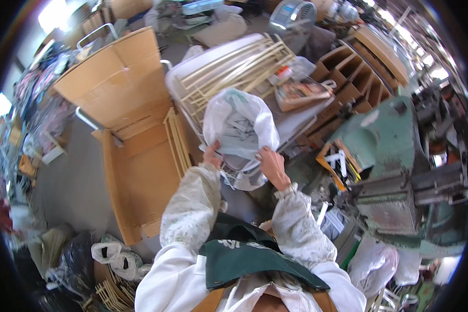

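Observation:
In front of me a white plastic bag (213,122) stands with its mouth wide. Several small grey-white pieces (240,126) lie inside; their kind is too unclear to name. My left hand (211,155) grips the bag's near rim at its left side. At the right side of the same rim, my right hand (273,166) pinches the plastic between thumb and fingers. Part of the bag hangs crumpled below my hands. Behind it, cream-coloured slatted frames (234,73) are piled on a white-topped table (184,70).
A large cardboard box (145,182) with a raised flap stands at left, holding more cream frames (178,143). To the right is a green machine (379,140) beside a small box of white parts (340,161). Divided cardboard (348,73) and a printed bag (302,94) sit beyond.

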Motion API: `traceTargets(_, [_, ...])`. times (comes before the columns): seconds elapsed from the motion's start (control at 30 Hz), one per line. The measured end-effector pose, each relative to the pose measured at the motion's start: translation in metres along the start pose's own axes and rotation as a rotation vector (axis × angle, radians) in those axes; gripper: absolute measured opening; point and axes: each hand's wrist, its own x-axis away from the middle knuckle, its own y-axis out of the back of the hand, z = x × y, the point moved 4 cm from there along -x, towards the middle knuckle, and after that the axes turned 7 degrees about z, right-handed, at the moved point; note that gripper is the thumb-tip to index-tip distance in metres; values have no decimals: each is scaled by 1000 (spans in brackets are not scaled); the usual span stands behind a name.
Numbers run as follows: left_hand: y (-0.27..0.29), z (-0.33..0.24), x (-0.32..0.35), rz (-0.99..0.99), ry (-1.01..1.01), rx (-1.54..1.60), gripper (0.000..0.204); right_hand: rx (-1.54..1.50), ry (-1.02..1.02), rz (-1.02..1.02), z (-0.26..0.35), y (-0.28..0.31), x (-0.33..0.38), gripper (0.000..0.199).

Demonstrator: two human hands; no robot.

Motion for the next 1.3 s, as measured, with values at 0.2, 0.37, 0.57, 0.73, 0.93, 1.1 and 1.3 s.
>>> traceTargets(0.2, [103,-8,-1,102,-263,-156,34,-483,43,38,4,-63,6,28])
traceTargets(0.37, [24,-9,54,-179,-81,-112,17,-122,51,-22,39,-3,11,11])
traceTargets(0.57, [39,-28,99,-233,-151,-127,9,-205,141,-147,48,4,6,12])
traceTargets(0.73, [103,7,136,139,53,-202,14,-331,215,-101,71,12,40,9])
traceTargets(0.93, [93,33,171,-180,115,-245,6,-357,194,-124,74,5,71,8])
traceTargets(1.1, [44,50,188,229,196,-617,30,-724,-53,-200,51,13,102,22])
traceTargets(1.3, [-23,144,248,649,711,-745,22,-416,-243,-186,35,-4,207,25])
